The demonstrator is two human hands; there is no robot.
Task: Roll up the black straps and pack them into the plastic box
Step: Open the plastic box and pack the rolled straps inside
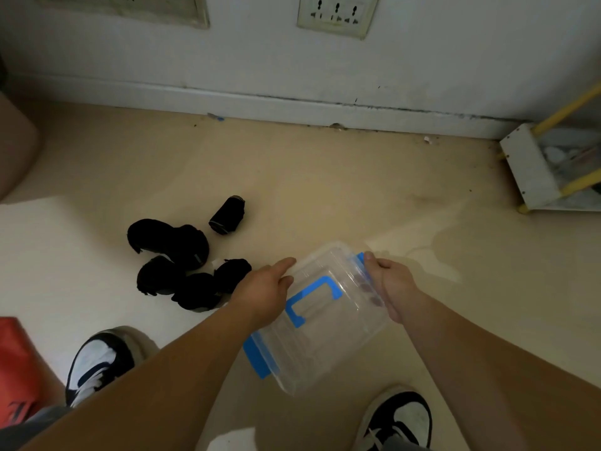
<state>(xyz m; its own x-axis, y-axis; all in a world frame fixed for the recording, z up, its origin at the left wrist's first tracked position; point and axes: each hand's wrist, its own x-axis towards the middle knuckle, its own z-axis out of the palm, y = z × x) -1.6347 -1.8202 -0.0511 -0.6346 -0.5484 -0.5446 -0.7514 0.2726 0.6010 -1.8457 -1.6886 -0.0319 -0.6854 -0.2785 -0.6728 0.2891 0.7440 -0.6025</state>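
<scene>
A clear plastic box [320,330] with a blue handle and blue side latches is held above the floor between both hands, lid side up and closed. My left hand [263,292] grips its left edge. My right hand [388,286] curls round its far right end at the blue latch. Several rolled black straps [182,265] lie in a heap on the floor to the left of the box. One more rolled strap [227,215] lies apart, a little farther toward the wall.
A white skirting board and wall with a socket panel [336,14] run along the back. A white and yellow rack [553,164] stands at the right. My two shoes [97,362] [398,421] flank the box. A red bag [16,369] sits at the left edge.
</scene>
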